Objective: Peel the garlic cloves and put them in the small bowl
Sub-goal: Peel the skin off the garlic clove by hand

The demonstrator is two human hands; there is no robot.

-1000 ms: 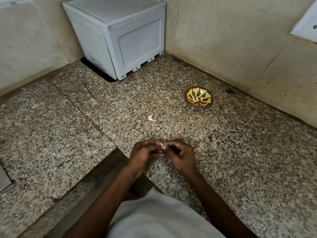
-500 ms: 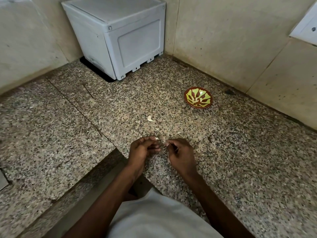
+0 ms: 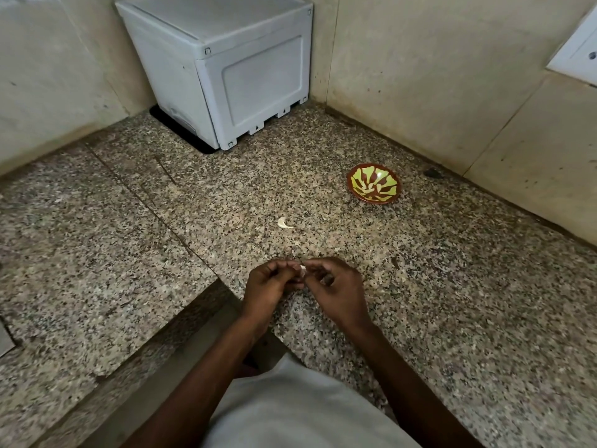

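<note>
My left hand point(image 3: 269, 282) and my right hand point(image 3: 336, 287) meet just above the granite counter point(image 3: 452, 286), close to its front edge. Between their fingertips they pinch a small pale garlic clove point(image 3: 303, 270), mostly hidden by the fingers. A second whitish garlic clove point(image 3: 284, 223) lies alone on the counter a little beyond my hands. The small brown bowl point(image 3: 374, 187) with a yellow-green pattern stands farther back to the right, near the wall. I cannot tell whether anything lies in it.
A grey plastic box point(image 3: 226, 66) fills the back corner against the tiled walls. A white socket plate point(image 3: 578, 53) is on the right wall. The counter steps down at a cut-out edge point(image 3: 206, 292) left of my hands.
My hands drew slightly apart half a second ago and have come back together on the clove. The loose clove and the bowl have not moved.
</note>
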